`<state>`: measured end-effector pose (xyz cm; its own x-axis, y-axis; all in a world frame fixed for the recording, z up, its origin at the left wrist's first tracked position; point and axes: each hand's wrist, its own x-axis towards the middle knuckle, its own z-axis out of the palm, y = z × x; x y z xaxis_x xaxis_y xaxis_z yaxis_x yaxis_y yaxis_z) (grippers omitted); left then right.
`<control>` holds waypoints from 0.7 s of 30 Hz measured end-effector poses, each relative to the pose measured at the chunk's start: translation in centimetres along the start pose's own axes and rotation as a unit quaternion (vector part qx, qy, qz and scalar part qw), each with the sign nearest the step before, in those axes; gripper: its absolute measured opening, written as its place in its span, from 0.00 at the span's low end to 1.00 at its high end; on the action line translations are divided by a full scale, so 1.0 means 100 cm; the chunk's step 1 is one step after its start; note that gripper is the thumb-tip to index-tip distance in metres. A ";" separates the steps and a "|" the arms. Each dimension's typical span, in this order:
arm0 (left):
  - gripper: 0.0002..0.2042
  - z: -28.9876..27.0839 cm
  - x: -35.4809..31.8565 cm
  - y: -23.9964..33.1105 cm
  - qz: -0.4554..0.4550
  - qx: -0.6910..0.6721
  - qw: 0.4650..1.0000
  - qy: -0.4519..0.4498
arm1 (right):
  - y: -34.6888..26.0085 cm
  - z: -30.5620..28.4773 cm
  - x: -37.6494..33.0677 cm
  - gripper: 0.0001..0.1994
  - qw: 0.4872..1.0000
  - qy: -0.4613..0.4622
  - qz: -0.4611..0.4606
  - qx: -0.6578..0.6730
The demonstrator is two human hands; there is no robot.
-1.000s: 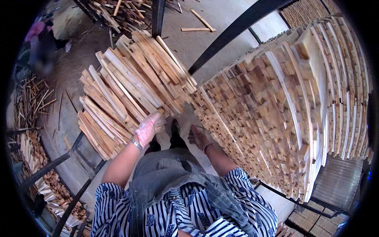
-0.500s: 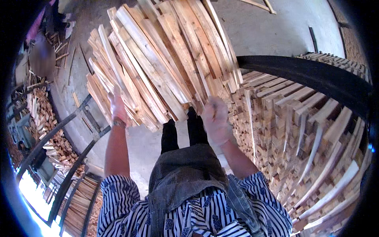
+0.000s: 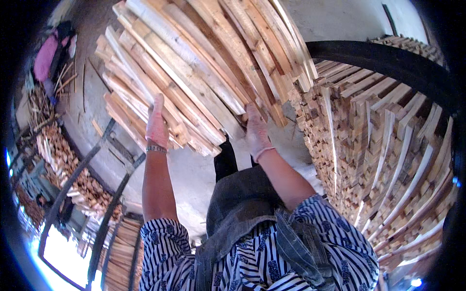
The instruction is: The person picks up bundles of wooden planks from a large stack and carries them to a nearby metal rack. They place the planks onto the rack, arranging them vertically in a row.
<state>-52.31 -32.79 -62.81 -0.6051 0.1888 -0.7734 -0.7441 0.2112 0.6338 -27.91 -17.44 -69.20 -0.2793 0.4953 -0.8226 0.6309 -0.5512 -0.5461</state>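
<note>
A broad heap of long sawn wooden strips (image 3: 194,63) fans out in front of me, their near ends toward my body. My left hand (image 3: 157,127), in a thin pale glove, lies along the heap's near left side. Its fingers point forward, stretched out against the strips; some are hidden. At the near ends, right of centre, my right hand (image 3: 256,128), gloved too, has its thumb up against a strip's end. Its fingers curl around there, partly hidden by the wood.
A tall stack of wooden strips (image 3: 369,155) stands close on my right, below a dark curved beam (image 3: 378,56). Dark metal rails (image 3: 80,174) run along my left, with more piled wood (image 3: 73,165) beyond. A person in pink (image 3: 46,58) is at the far left.
My right hand has come from the right of the ends to touch them. My left hand has advanced along the strips. The view has shifted, and the person at far left shows more.
</note>
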 end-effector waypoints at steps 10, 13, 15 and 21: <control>0.40 -0.034 -0.033 0.035 0.003 0.104 0.995 0.002 | -0.052 0.053 -0.116 0.53 0.977 -0.044 0.180 -0.107; 0.41 -0.058 -0.023 0.029 -0.018 -0.033 0.998 -0.056 | -0.053 0.053 -0.115 0.49 0.948 -0.292 0.124 0.008; 0.42 -0.088 0.011 0.003 -0.007 0.009 0.999 -0.037 | -0.070 0.041 -0.089 0.47 0.925 -0.253 0.030 -0.283; 0.46 -0.013 -0.026 0.019 -0.012 -0.055 0.993 -0.105 | -0.108 0.076 -0.061 0.45 0.920 -0.048 -0.195 -0.337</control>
<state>-52.47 -34.10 -59.58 -0.5235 0.3827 -0.7613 -0.7908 0.1144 0.6013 -38.53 -19.56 -59.51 -0.6213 0.4877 -0.6133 0.7659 0.2129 -0.6067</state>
